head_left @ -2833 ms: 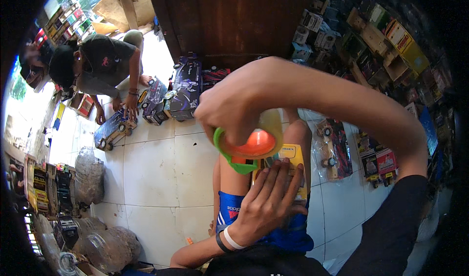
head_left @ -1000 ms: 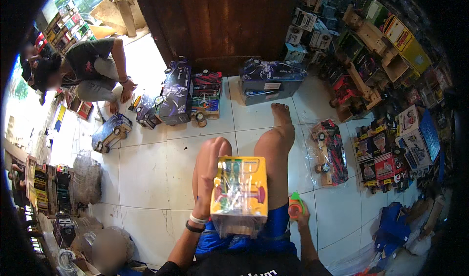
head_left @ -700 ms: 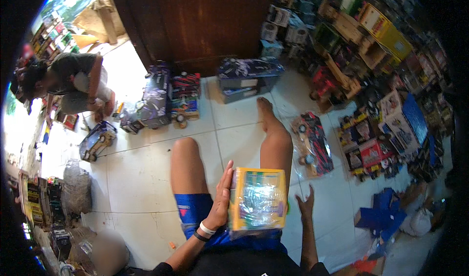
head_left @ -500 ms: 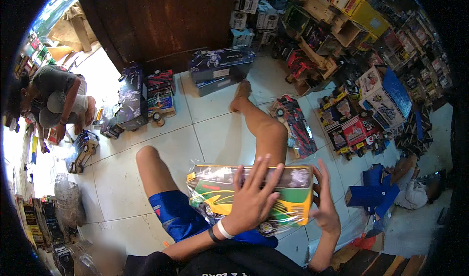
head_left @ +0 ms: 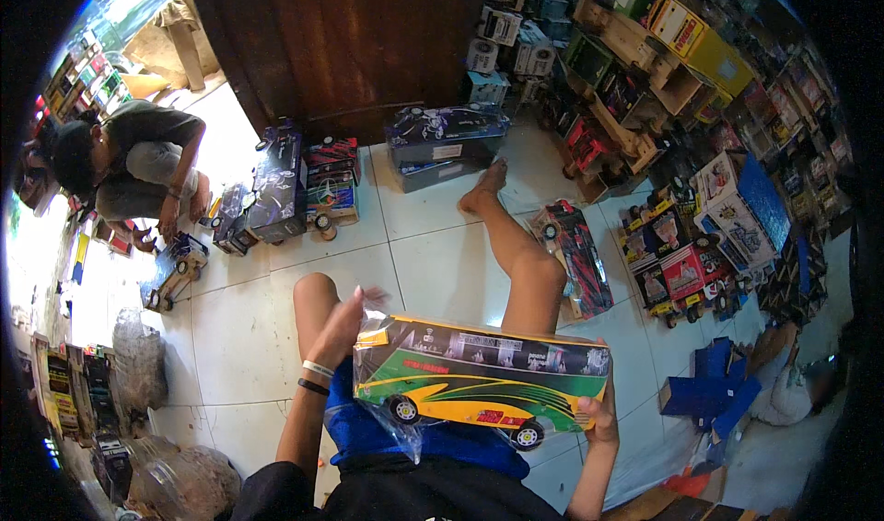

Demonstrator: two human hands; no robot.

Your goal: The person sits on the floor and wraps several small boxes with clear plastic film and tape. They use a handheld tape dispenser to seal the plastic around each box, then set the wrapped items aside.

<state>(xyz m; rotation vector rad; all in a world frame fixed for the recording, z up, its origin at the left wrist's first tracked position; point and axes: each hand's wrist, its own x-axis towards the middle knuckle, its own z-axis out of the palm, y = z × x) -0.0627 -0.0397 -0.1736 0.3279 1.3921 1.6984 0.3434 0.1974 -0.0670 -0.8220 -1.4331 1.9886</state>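
A toy bus (head_left: 479, 383) in green, yellow and black, wrapped in clear plastic film, lies on its side across my lap. Its wheels face toward me. My right hand (head_left: 599, 418) grips the bus's right end, thumb on the near side panel and the other fingers behind it. My left hand (head_left: 339, 332) is at the left end, beside the bus's upper corner. Its fingertips are smeared by motion, so whether they hold film is unclear. Loose film (head_left: 405, 443) hangs below the bus's lower edge.
Another person (head_left: 138, 166) crouches at the left by a toy truck (head_left: 175, 272). Dark toy boxes (head_left: 447, 139) stand ahead on the tiles. A red-and-black toy vehicle (head_left: 575, 258) lies right of my leg. More toy trucks (head_left: 677, 268) and blue pieces (head_left: 709, 383) sit farther right.
My left hand has moved from on top of the bus to its left end. The bus's side now shows openly. My right hand has shifted lower on the right end.
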